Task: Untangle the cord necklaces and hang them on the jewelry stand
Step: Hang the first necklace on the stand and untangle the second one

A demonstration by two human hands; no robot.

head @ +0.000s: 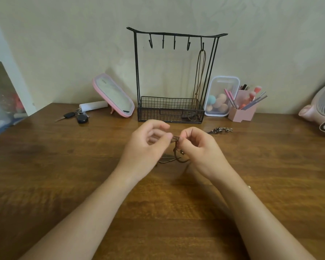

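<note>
A black wire jewelry stand (174, 76) with several hooks and a mesh basket base stands at the back of the wooden table (64, 175). One brown cord necklace (200, 76) hangs from its rightmost hook, its pendant down in the basket. In front of the stand, my left hand (148, 147) and my right hand (199, 147) pinch a tangled brown cord necklace (176, 145) between their fingertips. Its feather-shaped pendant (168, 158) lies on the table below them. Another metal pendant piece (220, 130) lies to the right of my hands.
A pink-framed mirror (113, 95) leans left of the stand, with a white tube (93, 106) and car keys (77, 116) beside it. Right of the stand are a clear box of makeup sponges (220, 96), a pink brush holder (243, 109) and a pink fan (321, 109).
</note>
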